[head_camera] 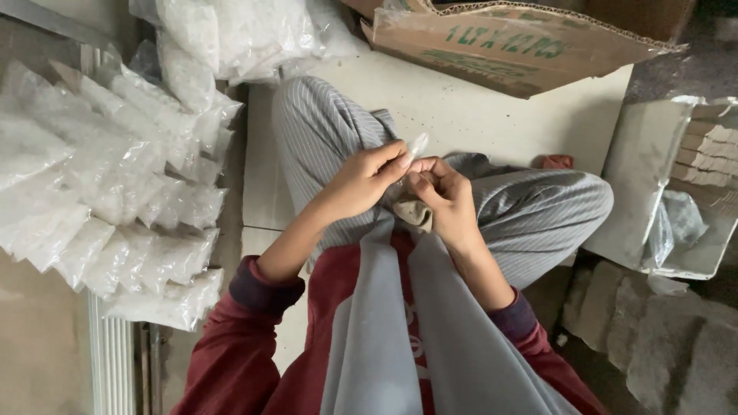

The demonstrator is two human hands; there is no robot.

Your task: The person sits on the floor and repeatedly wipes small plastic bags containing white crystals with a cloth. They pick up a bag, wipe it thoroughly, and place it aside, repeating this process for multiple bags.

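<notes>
Both hands meet over lap: left hand (367, 178) and right hand (446, 196) pinch a small clear bag (417, 144); contents unreadable, mostly hidden by fingers.

**Maroon sleeves, striped trousers**

Here's the person from above: dark red long-sleeved top, sleeves pushed up the forearms with darker ribbed cuffs. A pale grey scarf hangs in two bands down the chest. Grey trousers with fine pinstripes cover both knees.

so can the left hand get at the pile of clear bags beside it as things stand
Probably yes: the pile of clear bags lies open on that side, nothing between, but the left hand is pinching a small clear piece.
</notes>
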